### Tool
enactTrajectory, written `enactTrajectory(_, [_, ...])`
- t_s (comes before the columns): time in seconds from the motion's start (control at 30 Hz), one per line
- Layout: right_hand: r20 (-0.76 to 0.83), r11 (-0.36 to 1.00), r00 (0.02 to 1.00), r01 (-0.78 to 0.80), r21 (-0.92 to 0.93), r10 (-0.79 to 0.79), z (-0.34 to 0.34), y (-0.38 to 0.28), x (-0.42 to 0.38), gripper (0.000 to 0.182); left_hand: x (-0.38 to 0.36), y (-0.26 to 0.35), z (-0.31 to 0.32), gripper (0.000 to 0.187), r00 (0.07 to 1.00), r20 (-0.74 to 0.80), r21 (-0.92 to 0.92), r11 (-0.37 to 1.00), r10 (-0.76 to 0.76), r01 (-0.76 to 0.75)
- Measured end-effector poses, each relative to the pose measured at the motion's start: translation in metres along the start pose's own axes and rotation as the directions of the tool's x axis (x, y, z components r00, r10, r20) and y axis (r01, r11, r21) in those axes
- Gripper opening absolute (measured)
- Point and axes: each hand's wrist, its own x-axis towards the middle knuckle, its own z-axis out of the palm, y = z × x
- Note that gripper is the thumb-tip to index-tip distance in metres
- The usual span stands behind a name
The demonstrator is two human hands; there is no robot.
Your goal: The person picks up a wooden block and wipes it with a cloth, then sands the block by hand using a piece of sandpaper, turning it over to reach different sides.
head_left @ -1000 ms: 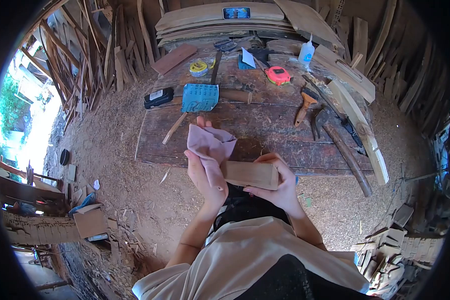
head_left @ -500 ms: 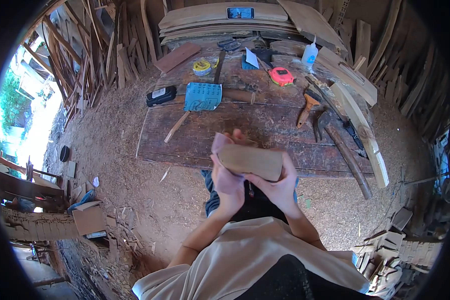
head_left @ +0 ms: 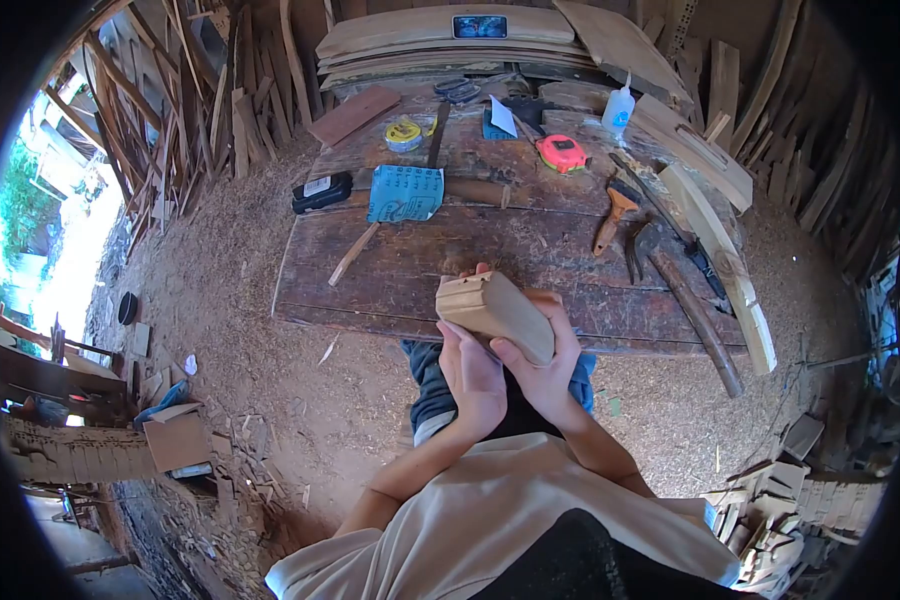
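A rounded block of pale wood (head_left: 510,312) is held above the near edge of the worktable (head_left: 370,300). Its end with small dark holes is tilted up and faces left. My right hand (head_left: 552,365) wraps round its right side, the thumb lying along the near face. Under the left end, my left hand (head_left: 475,375) presses a pinkish sheet, mostly hidden by the palm, against the wood. A blue sandpaper sheet (head_left: 406,194) lies on the table beyond the hands.
On the table are a yellow tape measure (head_left: 403,134), a pink tape measure (head_left: 562,153), a glue bottle (head_left: 619,107), a brush (head_left: 615,215), a hammer (head_left: 695,320), a black case (head_left: 322,192) and a phone (head_left: 480,27) on stacked boards.
The block has turned, so its holed end now shows at the upper left. My left hand and the pinkish sheet have moved down and under it; far less of the sheet shows.
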Motion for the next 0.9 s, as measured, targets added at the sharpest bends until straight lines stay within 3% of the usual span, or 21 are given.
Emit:
enactTrajectory(0.03, [0.019, 0.995, 0.998, 0.067, -0.072, -0.066, -0.001, 0.002, 0.001, 0.048, 0.005, 0.001, -0.002, 0.059, 1.000, 0.000, -0.005, 1.000, 0.003, -0.003])
enactTrajectory(0.1, [0.031, 0.995, 0.998, 0.064, -0.070, -0.062, -0.002, 0.001, -0.002, 0.045, 0.017, 0.011, -0.015, 0.060, 0.922, 0.331, 0.055, 0.972, 0.199, -0.230])
enactTrajectory(0.13, [0.039, 0.996, 0.998, 0.057, -0.067, -0.054, -0.003, 0.000, -0.005, 0.042, 0.030, 0.016, -0.015, 0.060, 0.950, 0.300, -0.061, 0.996, 0.083, -0.068])
enactTrajectory(0.17, [0.039, 0.996, 0.998, 0.057, -0.067, -0.054, -0.002, 0.000, -0.009, 0.042, 0.032, 0.018, -0.013, 0.060, 0.950, 0.300, -0.061, 0.996, 0.082, -0.067])
enactTrajectory(0.23, [0.003, 0.984, 0.987, -0.157, 0.083, 0.158, 0.003, 0.001, -0.017, 0.039, 0.026, 0.031, -0.002, 0.060, 0.925, 0.287, 0.029, 0.963, 0.248, -0.267])
enactTrajectory(0.3, [-0.023, 0.980, 0.986, -0.164, 0.115, 0.168, 0.003, -0.002, -0.010, 0.037, 0.015, 0.023, 0.005, 0.057, 0.956, 0.204, -0.021, 0.978, 0.208, -0.209])
enactTrajectory(0.37, [-0.046, 0.975, 0.984, -0.165, 0.147, 0.173, 0.001, -0.004, -0.002, 0.035, 0.003, 0.008, -0.006, 0.053, 0.998, -0.026, 0.486, 0.872, -0.058, 0.063])
enactTrajectory(0.4, [-0.050, 0.972, 0.983, -0.166, 0.167, 0.176, 0.000, -0.004, 0.002, 0.033, -0.004, 0.000, -0.009, 0.053, 0.998, -0.024, 0.486, 0.872, -0.057, 0.061])
enactTrajectory(0.47, [-0.055, 0.970, 0.982, -0.167, 0.176, 0.180, 0.001, -0.004, 0.006, 0.029, -0.014, -0.015, -0.013, 0.050, 0.994, 0.069, 0.261, 0.963, -0.091, 0.070])
enactTrajectory(0.5, [-0.052, 0.971, 0.983, -0.165, 0.173, 0.177, 0.002, -0.003, 0.006, 0.029, -0.009, -0.016, -0.015, 0.050, 0.994, 0.069, 0.257, 0.964, -0.089, 0.069])
enactTrajectory(0.57, [-0.051, 0.962, 0.981, -0.174, 0.208, 0.189, 0.008, 0.000, 0.000, 0.026, 0.010, -0.011, -0.016, 0.052, 0.990, 0.139, 0.074, 0.997, -0.008, -0.003])
enactTrajectory(0.6, [-0.123, 0.897, 0.966, -0.158, 0.413, 0.227, 0.018, 0.002, -0.005, 0.034, 0.013, 0.007, 0.002, 0.056, 0.992, 0.084, 0.126, 0.987, 0.091, -0.101])
enactTrajectory(0.63, [-0.119, 0.898, 0.967, -0.159, 0.411, 0.226, 0.016, 0.003, -0.010, 0.034, 0.019, 0.016, 0.002, 0.056, 0.992, 0.081, 0.122, 0.987, 0.092, -0.102])
enactTrajectory(0.7, [-0.049, 0.916, 0.965, -0.227, 0.332, 0.257, 0.009, 0.004, -0.016, 0.046, 0.028, 0.030, -0.002, 0.060, 0.935, 0.301, -0.115, 0.981, 0.186, -0.158])
enactTrajectory(0.77, [-0.040, 0.940, 0.971, -0.219, 0.260, 0.237, 0.003, 0.012, -0.019, 0.052, 0.030, 0.028, 0.002, 0.060, 0.939, 0.265, -0.078, 0.976, 0.219, -0.206])
enactTrajectory(0.83, [-0.064, 0.956, 0.969, -0.222, 0.193, 0.238, 0.000, 0.003, -0.008, 0.050, 0.026, 0.017, 0.004, 0.058, 0.987, 0.135, 0.089, 0.992, 0.083, -0.095])
enactTrajectory(0.87, [-0.091, 0.927, 0.959, -0.230, 0.297, 0.267, 0.001, -0.003, -0.002, 0.051, 0.016, 0.013, 0.002, 0.053, 0.995, 0.072, 0.018, 0.997, -0.075, 0.074])
enactTrajectory(0.9, [-0.096, 0.927, 0.959, -0.230, 0.298, 0.268, 0.000, -0.007, 0.003, 0.051, 0.007, 0.007, 0.003, 0.049, 0.981, 0.193, 0.003, 1.000, 0.001, -0.002])
